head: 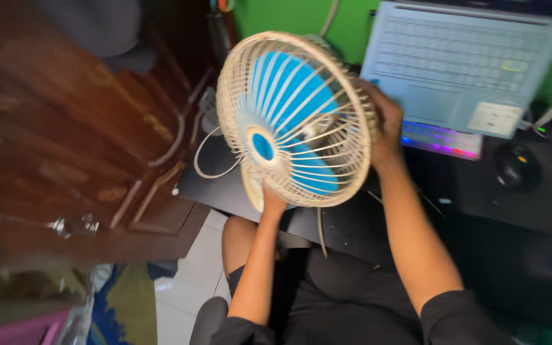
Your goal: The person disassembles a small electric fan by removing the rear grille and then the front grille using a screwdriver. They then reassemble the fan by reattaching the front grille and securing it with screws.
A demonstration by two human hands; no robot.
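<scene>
Person's got the small fan (296,120) lifted above the black desk (531,211), cream cage facing up, blue blades inside. Left hand (272,203) grips it from underneath, probably by the base, it's blurry. Right hand (383,124) is wrapped on the cage rim. Best to keep both arms braced, fingers outside the wires.

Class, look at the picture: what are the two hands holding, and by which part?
Both hold the small fan: left hand under the guard, right hand on its rim.
</scene>
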